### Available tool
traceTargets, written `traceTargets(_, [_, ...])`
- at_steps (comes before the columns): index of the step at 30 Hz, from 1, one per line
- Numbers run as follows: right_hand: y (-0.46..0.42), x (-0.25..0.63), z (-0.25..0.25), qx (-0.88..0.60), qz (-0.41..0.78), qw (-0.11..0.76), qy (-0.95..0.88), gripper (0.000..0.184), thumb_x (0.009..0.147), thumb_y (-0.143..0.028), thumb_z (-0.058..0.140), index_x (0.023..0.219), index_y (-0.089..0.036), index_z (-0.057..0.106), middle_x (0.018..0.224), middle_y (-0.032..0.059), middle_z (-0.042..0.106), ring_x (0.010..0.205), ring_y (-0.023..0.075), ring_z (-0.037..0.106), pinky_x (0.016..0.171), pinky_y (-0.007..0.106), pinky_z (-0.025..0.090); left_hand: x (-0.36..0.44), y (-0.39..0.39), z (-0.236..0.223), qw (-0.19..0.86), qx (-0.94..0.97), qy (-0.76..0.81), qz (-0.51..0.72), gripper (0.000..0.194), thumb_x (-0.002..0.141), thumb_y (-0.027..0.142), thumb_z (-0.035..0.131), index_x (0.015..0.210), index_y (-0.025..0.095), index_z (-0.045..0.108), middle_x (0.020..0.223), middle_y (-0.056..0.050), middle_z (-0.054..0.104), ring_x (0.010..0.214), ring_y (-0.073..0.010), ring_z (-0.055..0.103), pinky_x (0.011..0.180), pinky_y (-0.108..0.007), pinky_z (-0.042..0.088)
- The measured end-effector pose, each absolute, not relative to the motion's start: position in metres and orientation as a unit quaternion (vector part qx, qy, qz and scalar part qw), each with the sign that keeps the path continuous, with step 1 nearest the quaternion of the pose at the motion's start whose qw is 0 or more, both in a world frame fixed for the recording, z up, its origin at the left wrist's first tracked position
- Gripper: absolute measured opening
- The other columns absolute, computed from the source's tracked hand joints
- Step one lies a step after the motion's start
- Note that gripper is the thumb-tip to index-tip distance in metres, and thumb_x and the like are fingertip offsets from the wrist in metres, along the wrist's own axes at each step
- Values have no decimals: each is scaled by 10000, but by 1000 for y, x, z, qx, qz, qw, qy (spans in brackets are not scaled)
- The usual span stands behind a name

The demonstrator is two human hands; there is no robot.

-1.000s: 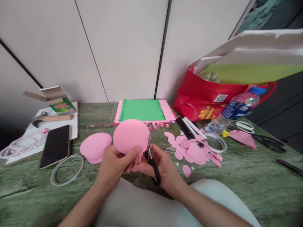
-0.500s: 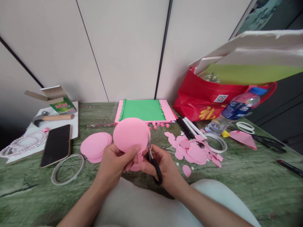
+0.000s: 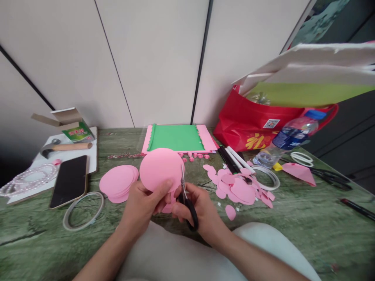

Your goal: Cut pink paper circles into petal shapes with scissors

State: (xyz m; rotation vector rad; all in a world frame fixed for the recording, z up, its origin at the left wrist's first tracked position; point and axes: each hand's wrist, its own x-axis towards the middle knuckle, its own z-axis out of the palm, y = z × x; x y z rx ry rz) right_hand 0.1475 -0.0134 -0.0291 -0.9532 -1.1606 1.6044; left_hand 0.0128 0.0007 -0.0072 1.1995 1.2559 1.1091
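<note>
One pink disc (image 3: pixel 159 168), pinched low by left fingers (image 3: pixel 163 190), right fingers (image 3: pixel 195 190) gripping scissors (image 3: pixel 191 209)

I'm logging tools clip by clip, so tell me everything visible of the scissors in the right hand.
The scissors have slim, silvery blades that look like metal and black handles that look like plastic. The right hand grips them, its fingers hiding part of the handles. The blades point up and away from the person, at the right edge of a pink paper circle. How far they are open cannot be made out.
</note>
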Motion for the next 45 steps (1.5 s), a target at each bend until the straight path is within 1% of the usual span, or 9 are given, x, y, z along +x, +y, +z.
traceTargets(3, [-12,148,-27,-375,645,469,-472,389,536,-363,770,733,-181,488,550,-59,492,478,71,403,448,187,335,13,1,-6,492,499,547,458,373,650,327,654,374,141,484,334,39,408,330,-45,314,338,-192,200])
traceTargets(9, [-11,151,-21,-353,645,488,-471,418,524,-371,782,734,-185,471,616,-48,474,554,84,400,516,198,348,15,1,-2,524,488,546,434,373,621,341,656,369,149,459,335,45,385,327,-39,285,331,-192,177])
traceTargets(15, [-12,150,-22,-345,645,492,-472,425,525,-387,778,740,-182,474,600,-56,446,542,79,364,505,194,321,15,0,-4,524,488,544,438,384,626,354,656,372,150,452,342,45,385,334,-38,280,336,-195,174])
traceTargets(25, [-10,151,-21,-347,647,482,-478,433,517,-426,763,724,-204,454,559,-57,452,543,107,424,542,235,374,14,1,-2,526,480,539,450,379,621,352,658,374,148,455,346,46,378,350,-40,273,358,-201,175])
traceTargets(32, [-11,151,-24,-375,648,473,-465,365,529,-344,763,705,-184,485,505,-83,443,440,55,352,438,186,314,14,2,-4,526,476,526,469,398,637,318,664,371,154,417,335,66,343,357,-38,271,376,-205,189])
traceTargets(35, [-11,151,-25,-378,649,472,-461,347,546,-335,753,709,-182,488,469,-88,453,413,54,360,420,185,315,14,2,-3,524,478,516,480,410,656,305,656,374,156,399,338,75,322,355,-34,263,371,-197,194])
traceTargets(37, [-11,150,-25,-373,653,475,-457,345,550,-338,752,707,-180,488,454,-90,454,404,55,368,423,191,330,15,1,-2,531,471,509,487,396,671,314,649,394,153,416,347,73,344,346,-34,277,356,-187,198])
traceTargets(41, [-12,149,-26,-368,654,475,-460,366,548,-369,754,696,-180,478,488,-69,483,420,63,391,427,196,329,15,0,-1,570,471,487,463,337,726,384,595,498,140,549,401,18,504,318,-67,404,310,-184,249])
traceTargets(45, [-13,148,-28,-372,651,466,-470,383,556,-409,745,708,-178,480,530,-53,497,441,72,416,430,199,329,13,-1,-4,563,484,497,450,356,710,375,617,458,130,562,342,15,484,284,-59,391,294,-172,241])
